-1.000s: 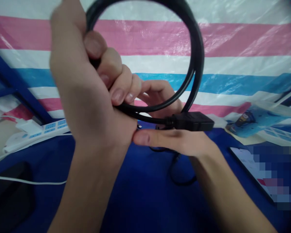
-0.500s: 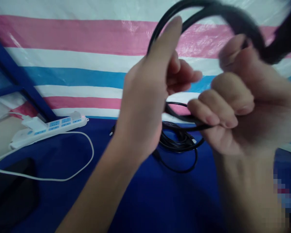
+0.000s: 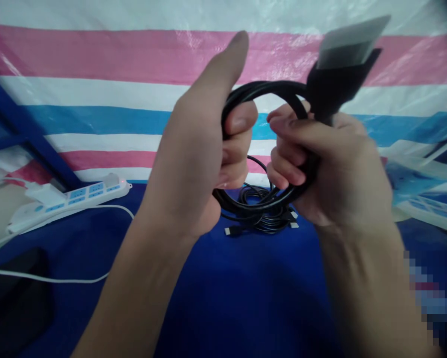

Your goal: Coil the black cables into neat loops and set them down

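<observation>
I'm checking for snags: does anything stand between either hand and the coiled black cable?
Nothing visible does. The left hand and right hand both hold the coiled black cable directly; the other black cables lie beyond it on the blue table.

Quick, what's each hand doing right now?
Left hand: closed around the coiled black cable, thumb raised.
Right hand: closed on the same coil.

The black cable loop (image 3: 263, 89) now sits lower, its connector (image 3: 333, 84) pointing up.
</observation>
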`<state>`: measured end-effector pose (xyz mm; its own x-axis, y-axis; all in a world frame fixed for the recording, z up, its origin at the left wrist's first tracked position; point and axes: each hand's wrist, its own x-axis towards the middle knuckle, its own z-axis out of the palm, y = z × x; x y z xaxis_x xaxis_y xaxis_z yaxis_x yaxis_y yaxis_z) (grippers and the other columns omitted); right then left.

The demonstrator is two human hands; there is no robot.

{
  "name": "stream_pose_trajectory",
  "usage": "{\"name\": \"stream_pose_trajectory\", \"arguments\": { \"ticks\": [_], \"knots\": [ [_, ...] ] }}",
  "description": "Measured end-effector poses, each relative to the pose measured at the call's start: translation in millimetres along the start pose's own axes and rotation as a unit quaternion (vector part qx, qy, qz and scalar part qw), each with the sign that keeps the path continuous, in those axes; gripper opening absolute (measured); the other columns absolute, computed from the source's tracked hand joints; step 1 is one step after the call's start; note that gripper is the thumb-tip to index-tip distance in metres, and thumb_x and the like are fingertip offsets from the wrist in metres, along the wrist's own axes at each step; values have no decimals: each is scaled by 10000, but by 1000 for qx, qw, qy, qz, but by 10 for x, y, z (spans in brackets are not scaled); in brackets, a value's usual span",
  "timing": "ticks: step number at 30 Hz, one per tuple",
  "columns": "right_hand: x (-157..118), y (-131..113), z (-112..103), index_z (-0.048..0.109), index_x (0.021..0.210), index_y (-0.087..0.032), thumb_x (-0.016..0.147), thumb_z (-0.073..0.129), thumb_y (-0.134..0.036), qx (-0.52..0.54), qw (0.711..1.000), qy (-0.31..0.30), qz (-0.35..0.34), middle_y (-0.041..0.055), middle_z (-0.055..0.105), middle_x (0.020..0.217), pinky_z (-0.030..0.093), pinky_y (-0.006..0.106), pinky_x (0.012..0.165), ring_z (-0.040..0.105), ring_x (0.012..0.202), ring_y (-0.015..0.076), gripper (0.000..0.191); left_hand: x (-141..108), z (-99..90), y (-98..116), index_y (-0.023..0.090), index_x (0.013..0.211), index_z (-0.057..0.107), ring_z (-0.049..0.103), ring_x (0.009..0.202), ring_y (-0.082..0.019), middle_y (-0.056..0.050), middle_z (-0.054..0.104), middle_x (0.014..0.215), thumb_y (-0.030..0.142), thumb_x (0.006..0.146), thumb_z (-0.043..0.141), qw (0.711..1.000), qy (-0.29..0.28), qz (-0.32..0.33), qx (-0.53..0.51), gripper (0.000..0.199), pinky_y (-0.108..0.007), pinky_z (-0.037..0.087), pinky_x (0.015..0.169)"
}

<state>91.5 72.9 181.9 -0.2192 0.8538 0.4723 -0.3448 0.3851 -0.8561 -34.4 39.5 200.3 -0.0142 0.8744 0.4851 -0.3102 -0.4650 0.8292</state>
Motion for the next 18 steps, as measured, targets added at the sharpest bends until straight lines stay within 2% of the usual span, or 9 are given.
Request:
{"name": "stream_pose_trajectory", "arguments": {
  "ticks": [2, 3, 5, 7, 10, 11, 14, 16, 18],
  "knots": [
    [3, 44, 74, 591, 730, -150, 777, 656, -163, 23, 999, 32, -1, -51, 356, 485, 314, 191, 346, 340, 370, 49, 82, 2, 11, 1, 191, 538, 264, 117, 341, -45, 28, 124, 495, 313, 953, 344, 999, 47, 13, -20, 440, -214, 139, 302],
    [2, 60, 95, 594, 747, -150, 807, 632, -170, 38, 999, 28, 8, -55, 340, 481, 323, 188, 349, 325, 367, 46, 75, 4, 11, 0, 193, 520, 258, 126, 330, -46, 32, 121, 475, 334, 953, 343, 997, 66, 11, -25, 463, -227, 143, 298],
    [-6, 70, 101, 597, 805, -155, 858, 591, -201, 71, 997, 2, 22, -77, 258, 458, 279, 170, 319, 230, 340, 37, 70, 17, 4, -17, 191, 498, 271, 147, 314, -45, 34, 143, 453, 341, 949, 351, 995, 93, 11, -24, 482, -231, 151, 291],
    [-20, 51, 71, 593, 863, -174, 888, 564, -233, 79, 995, -42, 33, -92, 171, 456, 200, 160, 294, 123, 335, 32, 71, 45, -8, -57, 186, 516, 340, 186, 314, -45, 29, 222, 463, 298, 934, 383, 992, 119, 38, -11, 435, -215, 163, 283],
    [-43, -2, 5, 607, 888, -189, 874, 556, -221, 35, 993, -95, 62, -84, 155, 467, 151, 169, 294, 93, 350, 35, 62, 93, -29, -117, 190, 567, 435, 256, 327, -47, 22, 325, 502, 286, 902, 458, 986, 142, 79, 38, 350, -189, 197, 275],
    [-50, -17, -13, 619, 882, -185, 857, 560, -204, 18, 991, -109, 73, -78, 166, 464, 157, 173, 296, 109, 353, 38, 66, 103, -38, -124, 189, 565, 444, 251, 324, -48, 21, 319, 495, 305, 898, 471, 987, 137, 69, 55, 353, -187, 185, 268],
    [-66, -41, -52, 641, 849, -179, 815, 563, -174, 0, 984, -148, 100, -63, 202, 441, 164, 181, 297, 144, 356, 48, 85, 95, -71, -85, 187, 540, 414, 210, 313, -49, 20, 286, 487, 343, 919, 436, 994, 71, 25, 81, 411, -192, 131, 255],
    [-73, -54, -79, 647, 822, -191, 816, 546, -162, -5, 979, -174, 111, -58, 220, 432, 165, 187, 295, 144, 350, 51, 106, 59, -104, -20, 185, 512, 410, 204, 304, -50, 17, 307, 485, 384, 938, 365, 998, 6, 23, 62, 472, -200, 121, 239],
    [-74, -81, -119, 649, 795, -201, 820, 548, -173, -21, 973, -203, 111, -56, 237, 432, 166, 197, 293, 151, 345, 57, 108, 8, -142, 51, 181, 472, 442, 248, 279, -66, 11, 328, 432, 474, 942, 258, 994, -80, -12, 69, 584, -216, 176, 237]
  ]
}}
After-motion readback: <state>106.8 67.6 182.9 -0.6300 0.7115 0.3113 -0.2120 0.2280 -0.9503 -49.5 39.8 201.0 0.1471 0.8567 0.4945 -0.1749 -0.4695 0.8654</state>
